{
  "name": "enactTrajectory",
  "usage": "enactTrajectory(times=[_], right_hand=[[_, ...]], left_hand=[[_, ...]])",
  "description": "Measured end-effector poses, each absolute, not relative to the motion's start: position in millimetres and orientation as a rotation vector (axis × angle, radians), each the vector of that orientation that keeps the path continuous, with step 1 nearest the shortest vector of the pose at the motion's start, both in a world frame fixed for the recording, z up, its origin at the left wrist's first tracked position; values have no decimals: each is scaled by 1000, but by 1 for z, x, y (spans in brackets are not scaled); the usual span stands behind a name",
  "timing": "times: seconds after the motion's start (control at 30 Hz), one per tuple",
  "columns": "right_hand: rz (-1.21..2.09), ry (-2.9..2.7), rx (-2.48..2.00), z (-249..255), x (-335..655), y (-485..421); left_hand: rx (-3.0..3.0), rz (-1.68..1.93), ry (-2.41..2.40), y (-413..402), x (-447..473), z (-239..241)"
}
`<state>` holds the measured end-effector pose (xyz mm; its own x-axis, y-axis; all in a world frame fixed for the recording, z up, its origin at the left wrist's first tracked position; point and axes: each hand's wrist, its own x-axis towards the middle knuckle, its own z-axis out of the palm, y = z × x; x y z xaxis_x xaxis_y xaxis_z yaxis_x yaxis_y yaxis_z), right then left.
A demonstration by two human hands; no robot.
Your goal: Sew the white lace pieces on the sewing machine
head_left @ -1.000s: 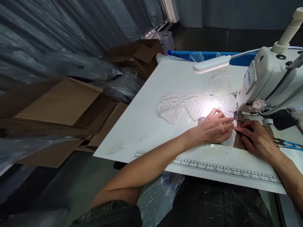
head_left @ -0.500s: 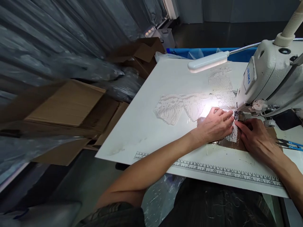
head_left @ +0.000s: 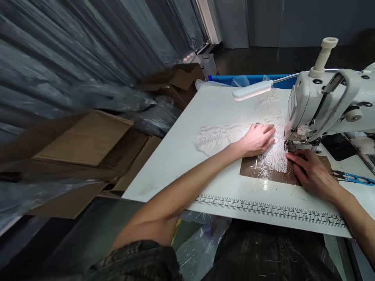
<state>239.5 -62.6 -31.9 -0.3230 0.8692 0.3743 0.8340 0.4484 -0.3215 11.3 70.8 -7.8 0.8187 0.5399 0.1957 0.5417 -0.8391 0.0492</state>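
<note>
Cardboard boxes (head_left: 83, 138) crowd the left of my white table (head_left: 164, 168). White lace (head_left: 275, 158) lies at the right, by the sewing machine (head_left: 301, 97), partly over a brown plate (head_left: 253, 168). My left hand (head_left: 258, 139) rests on it, fingers close together; my right hand (head_left: 313, 173) has fingertips at its right edge. Whether either pinches it, I cannot tell.

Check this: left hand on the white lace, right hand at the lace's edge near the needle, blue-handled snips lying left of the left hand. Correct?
Snips are wrong: the head view shows the blue-handled snips lying right of the right hand. The left hand on the white lace and the right hand at its edge stand.
</note>
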Motion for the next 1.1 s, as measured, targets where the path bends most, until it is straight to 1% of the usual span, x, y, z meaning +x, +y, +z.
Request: enactTrajectory(times=[0.13,0.33,0.43,0.53,0.7,0.8,0.97,1.1], right_hand=[[245,-2072,-1483,-28,248,-62],[234,-1985,-1549,-29,245,-59],[220,-1983,-1519,-26,241,-60],[255,-2045,-1393,-19,237,-64],[345,-2177,-1298,-14,224,-68],[331,-2153,-1330,-16,219,-65],[311,-2080,-1346,-19,221,-63],[152,-2159,-1405,-22,228,-65]], left_hand=[[-3052,-512,-776,64,2,-7],[-3348,-619,-489,34,1,-11],[-3358,-613,-498,29,3,-14],[-3335,-632,-559,26,5,-16],[-3303,-769,-683,19,7,-14],[-3270,-880,-661,18,8,-13],[-3209,-855,-509,19,10,-16],[-3150,-1131,-507,20,11,-17]])
